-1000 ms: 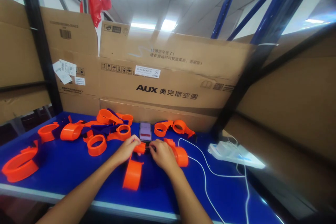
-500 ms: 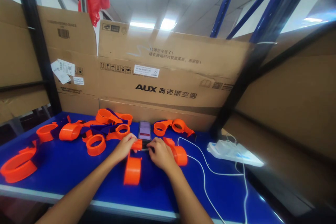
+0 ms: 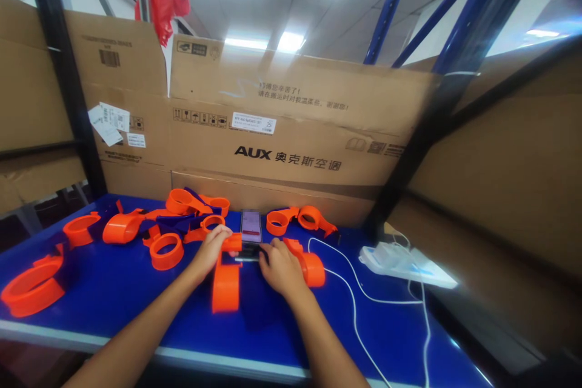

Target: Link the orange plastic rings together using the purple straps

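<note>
My left hand [image 3: 213,253] is closed around the upper end of an orange tape dispenser [image 3: 226,288], whose wide ring hangs below the fingers. Close to its right, my right hand [image 3: 280,264] has its fingers curled on the end of a dark flat piece with a silvery edge [image 3: 248,253]. That piece lies between the two hands; its exact kind I cannot make out. Just beyond the hands a phone with a lit screen [image 3: 251,225] rests against the cardboard. Another orange tape dispenser [image 3: 313,270] sits right beside my right hand, partly hidden by it.
Several orange tape dispensers [image 3: 166,251] with dark blue parts lie on the left of the blue table [image 3: 182,321]. Two more orange rings [image 3: 277,222] stand behind. A white power strip [image 3: 409,264] and white cables [image 3: 352,291] occupy the right. A cardboard wall [image 3: 291,182] closes the back.
My left hand and its tape dispenser have shifted slightly left, away from my right hand. The gap between them has widened, showing more of the dark piece.
</note>
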### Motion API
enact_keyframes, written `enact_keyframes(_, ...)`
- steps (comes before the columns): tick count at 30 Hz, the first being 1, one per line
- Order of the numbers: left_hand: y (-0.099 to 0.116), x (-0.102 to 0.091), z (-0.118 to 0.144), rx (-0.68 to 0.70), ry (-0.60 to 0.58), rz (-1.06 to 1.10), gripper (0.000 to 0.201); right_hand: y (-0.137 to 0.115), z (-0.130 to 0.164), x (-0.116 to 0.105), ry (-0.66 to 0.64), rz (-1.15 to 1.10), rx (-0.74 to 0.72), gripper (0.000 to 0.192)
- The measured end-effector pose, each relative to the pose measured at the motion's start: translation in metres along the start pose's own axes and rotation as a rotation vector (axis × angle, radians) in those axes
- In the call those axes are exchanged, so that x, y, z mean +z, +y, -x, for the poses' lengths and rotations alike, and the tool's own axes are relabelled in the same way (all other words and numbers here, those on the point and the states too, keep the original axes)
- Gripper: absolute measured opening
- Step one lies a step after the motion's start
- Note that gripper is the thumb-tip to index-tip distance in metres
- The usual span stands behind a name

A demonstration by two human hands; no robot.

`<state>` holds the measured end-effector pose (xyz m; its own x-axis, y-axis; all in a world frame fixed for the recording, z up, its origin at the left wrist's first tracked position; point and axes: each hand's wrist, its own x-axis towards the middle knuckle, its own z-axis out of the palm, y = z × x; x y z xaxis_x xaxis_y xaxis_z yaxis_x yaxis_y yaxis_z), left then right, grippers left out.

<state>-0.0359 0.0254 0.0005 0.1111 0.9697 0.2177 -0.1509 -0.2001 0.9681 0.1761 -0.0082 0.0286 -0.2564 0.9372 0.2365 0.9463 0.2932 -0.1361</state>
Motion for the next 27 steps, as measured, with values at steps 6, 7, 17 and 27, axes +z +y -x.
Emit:
enact_keyframes(6,-0.004,0.011,0.002,-0.025,-0.114,-0.065,0.032,0.001,0.000,-0.001,0.016,-0.030,0.023,0.032)
enact_keyframes(7,-0.005,0.012,0.002,-0.023,-0.123,-0.075,0.033,0.000,0.001,-0.001,0.015,-0.041,0.015,0.032)
enact_keyframes(17,-0.010,0.009,-0.002,-0.021,-0.071,-0.136,0.038,0.000,0.001,-0.002,0.042,-0.039,0.006,0.029)
enact_keyframes(27,-0.011,0.015,-0.005,-0.030,-0.093,-0.098,0.041,-0.002,0.002,-0.003,0.030,-0.057,-0.013,0.028)
